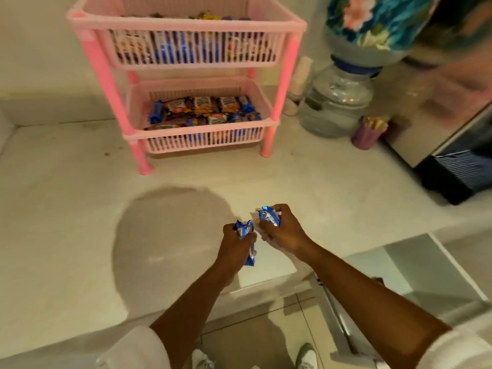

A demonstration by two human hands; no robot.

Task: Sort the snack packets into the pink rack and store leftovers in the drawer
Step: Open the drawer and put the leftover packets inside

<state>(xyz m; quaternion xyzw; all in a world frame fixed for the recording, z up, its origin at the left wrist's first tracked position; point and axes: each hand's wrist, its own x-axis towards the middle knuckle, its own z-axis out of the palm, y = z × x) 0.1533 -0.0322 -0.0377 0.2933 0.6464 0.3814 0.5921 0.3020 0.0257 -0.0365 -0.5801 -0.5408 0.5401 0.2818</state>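
Both hands (234, 242) (279, 227) clenched, close together, forearms extended.

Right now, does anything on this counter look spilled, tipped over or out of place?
Nothing stands out. The pink rack stands upright on the counter, with packets lying inside both baskets. The left hand and the right hand each grip a blue packet. The dark patch on the counter looks like a shadow, not a spill.

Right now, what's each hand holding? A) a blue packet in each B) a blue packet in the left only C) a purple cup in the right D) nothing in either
A: the left hand grips a blue packet and the right hand grips another blue packet, both above the counter.
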